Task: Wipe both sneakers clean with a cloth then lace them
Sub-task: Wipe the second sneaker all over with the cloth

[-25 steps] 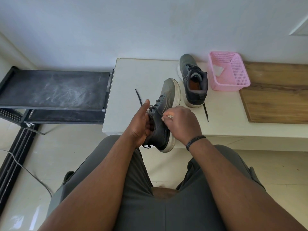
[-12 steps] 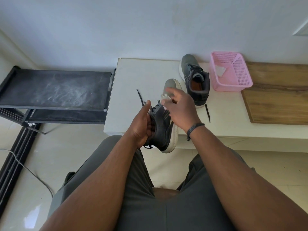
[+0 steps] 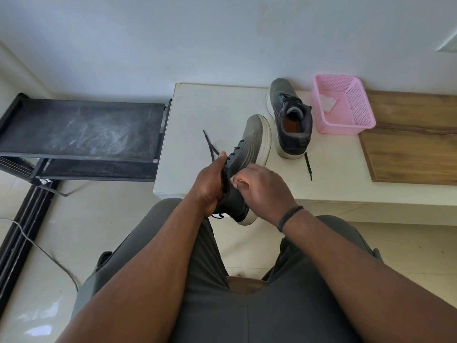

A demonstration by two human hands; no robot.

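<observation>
Gripping the sneaker [image 3: 249, 154] at centre frame, toe pointing away, the left hand [image 3: 210, 186] is steadying it while the right hand [image 3: 259, 186], fingers pinching a white cloth [image 3: 232, 179], is wiping its side.

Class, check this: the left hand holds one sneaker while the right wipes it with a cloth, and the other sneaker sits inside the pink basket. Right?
Not quite. The head view shows the other sneaker standing on the white table beside the pink basket, not inside it. The rest holds.
</observation>
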